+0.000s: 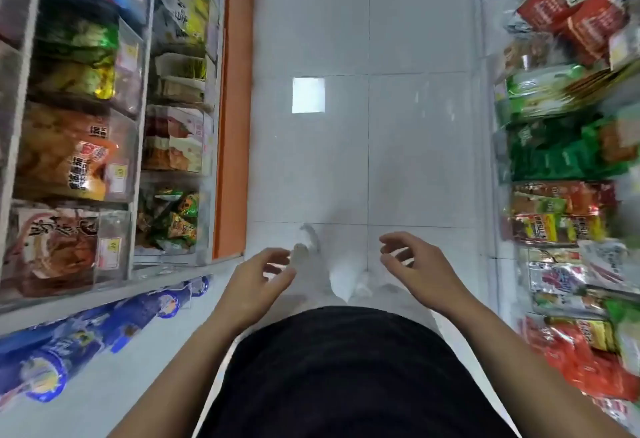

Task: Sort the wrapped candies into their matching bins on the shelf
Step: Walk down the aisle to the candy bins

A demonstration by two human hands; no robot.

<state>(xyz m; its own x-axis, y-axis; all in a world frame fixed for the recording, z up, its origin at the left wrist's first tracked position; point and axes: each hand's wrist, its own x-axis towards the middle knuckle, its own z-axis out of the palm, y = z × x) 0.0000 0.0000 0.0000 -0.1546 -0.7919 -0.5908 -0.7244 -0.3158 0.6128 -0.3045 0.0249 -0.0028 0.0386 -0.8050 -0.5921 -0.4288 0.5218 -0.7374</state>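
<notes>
Wrapped candies [175, 221]: small green-and-orange packets, heaped in the nearest lower compartment of the left shelf [159, 273]. Stock in brown, gold, green and blue wrappers fills the clear bins [131, 146] above and beside it.

Further stock: red, green and silver packets [561, 223] piled close together on the right shelf. The blur hides any dividers.

Left hand [252, 285]: empty, fingers loosely curled, held over the floor on the left-shelf side, touching nothing.

Right hand [422, 271]: empty, fingers parted and lightly bent, over the floor, well apart from the right shelf.

Other items: pale tiled floor [415, 160] with a bright square reflection [308, 95]; blue tubes [86, 337] on the lowest left tier; white shoes [343, 281] between the hands; black garment [346, 368] below.

Status, as judged: no candy is held and no pick has begun. Which piece is misplaced cannot be read from here.

Hazards, as judged:
- Mis-sorting. Neighbouring green and gold wrappers look alike, and the labels are smeared, so a piece could go into the adjacent bin.
- Spillage. The bins are full to the front wall, so a hand pushed in could tip packets onto the floor.
- Loose grip. Glossy film is likely to be slippery, and a light pinch may drop the piece in the aisle.
</notes>
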